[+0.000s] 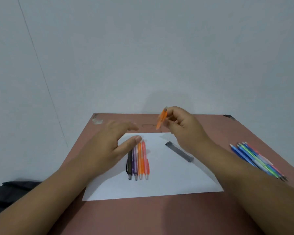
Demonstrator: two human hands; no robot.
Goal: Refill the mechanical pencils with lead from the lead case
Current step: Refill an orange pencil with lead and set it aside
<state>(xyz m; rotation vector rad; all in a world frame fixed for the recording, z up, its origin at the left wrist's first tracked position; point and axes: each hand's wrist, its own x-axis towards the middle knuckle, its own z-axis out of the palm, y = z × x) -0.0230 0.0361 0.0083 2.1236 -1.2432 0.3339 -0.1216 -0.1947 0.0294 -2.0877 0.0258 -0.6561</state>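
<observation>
My right hand [183, 126] holds an orange mechanical pencil [161, 118] up above the far edge of a white sheet of paper [159, 184], its grey cap end uppermost. My left hand [109, 146] hovers open over the sheet, thumb above the tips of a row of pencils: black [129, 164], purple [135, 164], orange [140, 162] and pink [145, 161], lying side by side. A dark grey lead case [179, 151] lies slanted on the sheet, just under my right wrist.
A bunch of blue, green and pink pencils [256, 160] lies on the reddish-brown table [159, 216] at the right edge. A dark bag [10, 195] sits off the table at lower left. A pale wall stands right behind the table.
</observation>
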